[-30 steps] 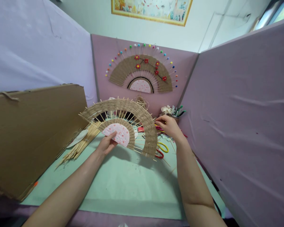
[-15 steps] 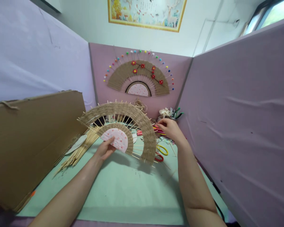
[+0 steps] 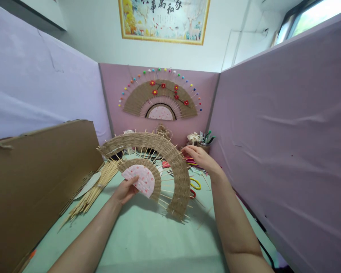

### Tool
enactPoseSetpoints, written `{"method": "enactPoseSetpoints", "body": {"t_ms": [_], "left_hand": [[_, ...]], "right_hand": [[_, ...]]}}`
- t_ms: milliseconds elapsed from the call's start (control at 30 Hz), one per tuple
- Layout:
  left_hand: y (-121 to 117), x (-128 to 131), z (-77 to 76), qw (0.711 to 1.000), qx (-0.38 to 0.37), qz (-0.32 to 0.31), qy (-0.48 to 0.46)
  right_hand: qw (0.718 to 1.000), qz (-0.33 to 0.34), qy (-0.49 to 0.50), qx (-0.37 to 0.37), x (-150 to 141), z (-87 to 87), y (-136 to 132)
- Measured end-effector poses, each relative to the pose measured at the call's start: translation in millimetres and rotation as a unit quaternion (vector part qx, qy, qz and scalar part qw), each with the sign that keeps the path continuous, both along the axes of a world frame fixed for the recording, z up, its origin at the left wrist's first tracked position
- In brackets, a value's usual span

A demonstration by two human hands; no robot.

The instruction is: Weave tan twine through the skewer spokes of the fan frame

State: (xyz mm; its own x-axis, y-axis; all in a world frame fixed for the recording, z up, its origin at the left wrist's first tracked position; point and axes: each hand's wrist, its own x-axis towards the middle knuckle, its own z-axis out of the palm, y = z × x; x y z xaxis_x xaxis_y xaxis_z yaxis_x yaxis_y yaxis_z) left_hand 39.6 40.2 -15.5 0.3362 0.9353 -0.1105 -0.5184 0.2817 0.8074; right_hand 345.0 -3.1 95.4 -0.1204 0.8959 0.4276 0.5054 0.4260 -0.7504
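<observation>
My left hand is closed on the lower edge of a half-round woven fan, thumb on its pink dotted paper centre. The fan is tilted, its right end lower. Thin wooden sticks run out from the centre through two bands of woven brown cord, and their ends poke past the outer rim. At the upper right of that rim my right hand has its fingertips pinched together at a stick end. Whether they also hold something small I cannot make out.
Left of the fan lies a bundle of wooden sticks beside a cardboard sheet. Yellow-handled scissors and loose sticks lie at the right. Behind are a ball of twine and a pot of pens. A flowered fan hangs on the back panel.
The view has tipped upward and shifted right. The fan has turned a little, its right end dropping. My right fingertips have moved along the rim toward the upper middle; my left grip is unchanged.
</observation>
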Motion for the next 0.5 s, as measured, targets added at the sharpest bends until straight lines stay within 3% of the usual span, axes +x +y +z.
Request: {"method": "enactPoseSetpoints", "body": {"t_ms": [167, 500], "left_hand": [[1.9, -0.5, -1.5, 1.0, 0.003, 0.008, 0.004], [-2.3, 1.2, 1.1, 1.0, 0.007, 0.011, 0.023]], "right_hand": [[0.999, -0.017, 0.005, -0.034, -3.8, -5.2, 4.1], [0.991, -0.09, 0.096, -0.009, 2.5, -3.3, 5.7]]}}
